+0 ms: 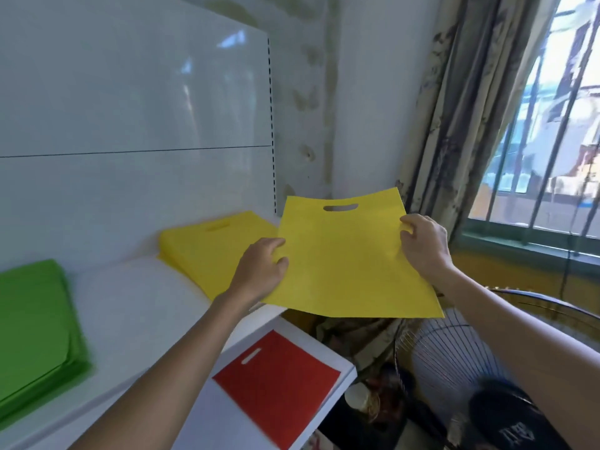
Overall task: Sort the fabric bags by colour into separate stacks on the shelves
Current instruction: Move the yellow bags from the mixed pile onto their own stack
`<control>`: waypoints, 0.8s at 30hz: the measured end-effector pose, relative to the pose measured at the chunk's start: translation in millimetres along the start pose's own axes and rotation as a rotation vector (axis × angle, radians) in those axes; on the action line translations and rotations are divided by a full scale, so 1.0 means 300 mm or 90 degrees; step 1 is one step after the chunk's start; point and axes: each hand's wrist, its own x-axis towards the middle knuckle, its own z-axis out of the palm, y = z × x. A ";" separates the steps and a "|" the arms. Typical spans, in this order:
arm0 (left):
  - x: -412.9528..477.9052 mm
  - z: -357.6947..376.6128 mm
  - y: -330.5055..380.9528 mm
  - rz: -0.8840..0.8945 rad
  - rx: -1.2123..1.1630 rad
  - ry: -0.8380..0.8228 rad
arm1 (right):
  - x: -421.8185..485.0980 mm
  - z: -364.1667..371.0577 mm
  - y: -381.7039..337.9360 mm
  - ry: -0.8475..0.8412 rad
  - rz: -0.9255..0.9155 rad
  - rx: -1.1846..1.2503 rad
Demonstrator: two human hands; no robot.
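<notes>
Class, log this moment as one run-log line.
yellow bag | held by left hand and right hand | beside yellow stack | green stack left | red bag on lower shelf

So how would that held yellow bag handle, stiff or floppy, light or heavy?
Likely light: the left hand and right hand hold the yellow bag up by its side edges alone. Probably thin, semi-floppy: it spans flat, top edge wavy.

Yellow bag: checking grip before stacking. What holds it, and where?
The yellow bag: left hand grips its left edge, right hand pinches its right edge.
</notes>
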 end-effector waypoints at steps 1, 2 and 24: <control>0.028 0.001 -0.010 -0.008 0.004 0.005 | 0.033 0.023 0.001 -0.003 -0.004 0.003; 0.050 -0.001 -0.024 -0.020 0.013 0.008 | 0.061 0.052 -0.001 -0.010 -0.012 0.005; 0.013 -0.106 -0.281 -0.456 0.270 0.180 | 0.377 0.834 -0.242 -0.548 -0.390 -0.164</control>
